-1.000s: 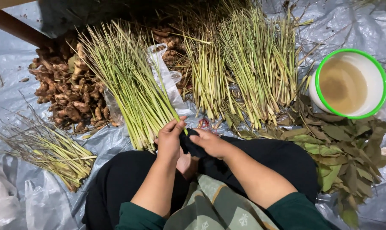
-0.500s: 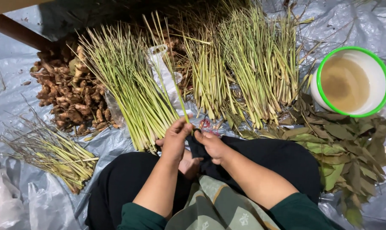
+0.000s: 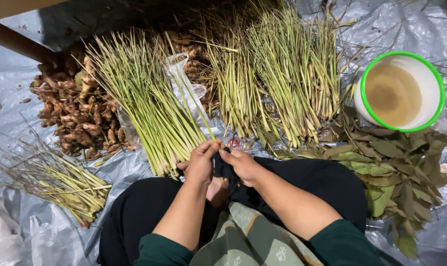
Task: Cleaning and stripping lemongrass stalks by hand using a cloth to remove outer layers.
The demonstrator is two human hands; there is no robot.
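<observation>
I sit cross-legged on a grey plastic sheet [image 3: 16, 118]. My left hand [image 3: 200, 162] pinches the base of a single lemongrass stalk [image 3: 194, 106] that rises away from me over the trimmed lemongrass pile [image 3: 144, 108]. My right hand [image 3: 240, 165] meets it fingertip to fingertip at the stalk's lower end. Both hands hover just above my lap in black trousers [image 3: 327, 182].
A larger heap of lemongrass [image 3: 277, 79] lies ahead at the centre. Ginger-like roots [image 3: 73, 118] are piled at the left, trimmed scraps [image 3: 56, 180] at the near left. A white bowl with a green rim [image 3: 398, 91] holds brownish water; leaves [image 3: 401, 172] spread at the right.
Both hands have lifted slightly from the pile's edge. A single stalk now stands up between the fingertips, where earlier the hands lay low at the stalk bases.
</observation>
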